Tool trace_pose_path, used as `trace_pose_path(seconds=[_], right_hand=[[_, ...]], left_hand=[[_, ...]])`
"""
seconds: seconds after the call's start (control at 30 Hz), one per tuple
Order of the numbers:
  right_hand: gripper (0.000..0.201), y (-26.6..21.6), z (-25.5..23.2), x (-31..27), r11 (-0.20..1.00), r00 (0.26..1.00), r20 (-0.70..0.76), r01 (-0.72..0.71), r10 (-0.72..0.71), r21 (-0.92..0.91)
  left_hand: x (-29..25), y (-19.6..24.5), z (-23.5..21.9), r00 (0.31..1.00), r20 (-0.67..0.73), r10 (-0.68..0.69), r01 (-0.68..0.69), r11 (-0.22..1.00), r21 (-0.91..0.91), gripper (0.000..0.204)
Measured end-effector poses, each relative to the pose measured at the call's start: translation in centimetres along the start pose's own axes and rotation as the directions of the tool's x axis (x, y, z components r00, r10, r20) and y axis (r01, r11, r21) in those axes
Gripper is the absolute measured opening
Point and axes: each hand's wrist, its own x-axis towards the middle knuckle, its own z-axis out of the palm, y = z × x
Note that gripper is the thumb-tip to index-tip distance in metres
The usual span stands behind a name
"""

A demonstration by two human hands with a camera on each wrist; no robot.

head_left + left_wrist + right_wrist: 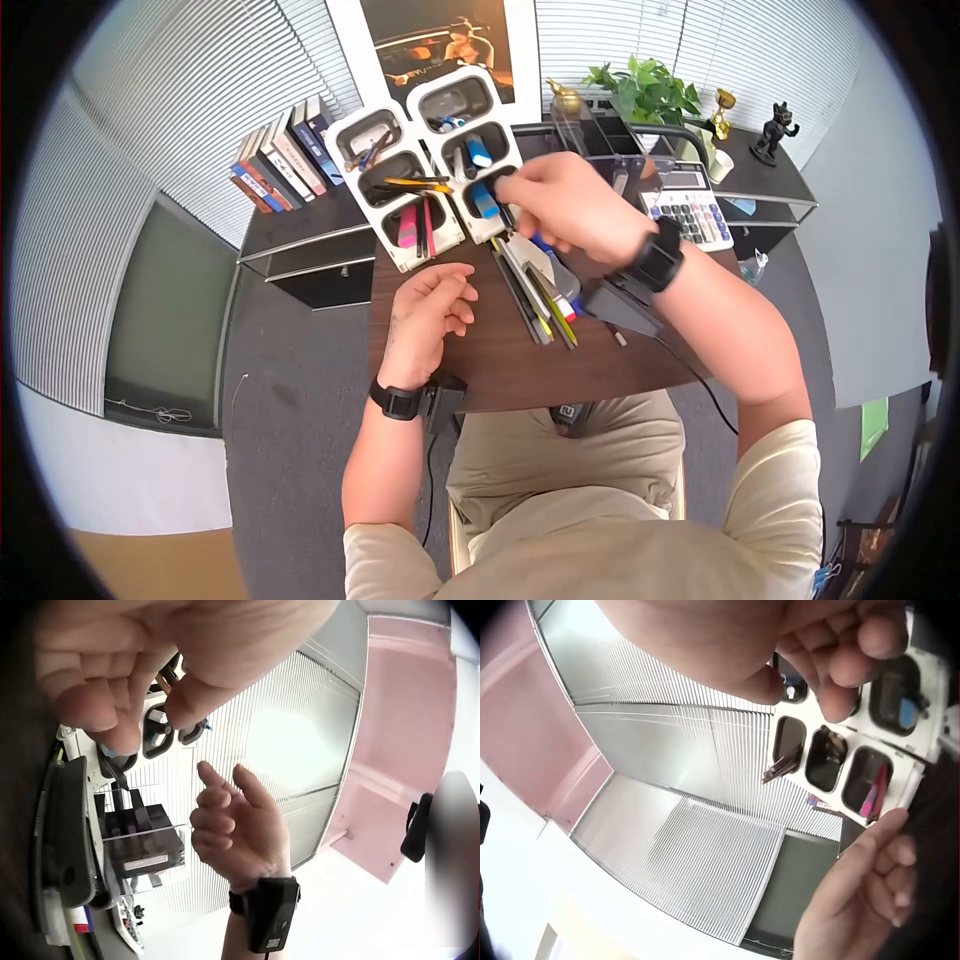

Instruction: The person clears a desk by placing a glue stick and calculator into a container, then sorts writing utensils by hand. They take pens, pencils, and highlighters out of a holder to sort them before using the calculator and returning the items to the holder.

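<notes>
Two white organizers with dark compartments, the left one (403, 252) and the right one (487, 228), stand side by side, holding pens and markers. My right hand (570, 205) is above the lower end of the right organizer; in the left wrist view that hand (240, 825) has thumb and forefinger apart, with nothing between them. A blue marker (484, 200) stands beside its fingertips. My left hand (430, 315), fingers loosely bent and holding nothing, is just below the left organizer. Pink pens (874, 796) stand in an end compartment. Several pens and pencils (538, 295) lie between the hands.
Behind my right hand are a clear-and-black desk box (605, 135) and a white calculator (690, 218). Books (285, 160) stand at the left, and a plant (645, 92) at the back. A small stick (616, 335) lies near the front edge.
</notes>
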Motion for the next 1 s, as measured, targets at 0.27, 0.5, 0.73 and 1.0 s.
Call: trace_pose_path(seconds=[0.27, 0.5, 0.73, 1.0], right_hand=[[0.032, 9.0, -0.7, -5.8, 0.776, 0.955, -0.186, 0.065, -0.230, -0.627], [0.043, 9.3, 1.3, -5.3, 0.650, 0.933, -0.180, 0.072, -0.312, -0.756], [0.035, 10.7, 2.1, -4.6, 0.685, 0.937, -0.199, 0.056, -0.287, -0.726], [0.037, 10.8, 2.7, -4.5, 0.801, 0.938, -0.260, 0.031, -0.230, -0.598]], left_hand=[[0.4, -0.7, 3.1, 0.997, 0.048, 0.065, -0.078, 0.637, 0.767, 0.035], [1.9, -2.4, 4.5, 0.978, 0.073, 0.195, -0.161, 0.486, 0.859, 0.038], [1.5, -1.6, 6.0, 0.999, -0.032, -0.017, 0.036, 0.594, 0.803, 0.036], [1.0, -1.5, 6.5, 0.995, -0.013, -0.099, 0.074, 0.652, 0.755, 0.033]])
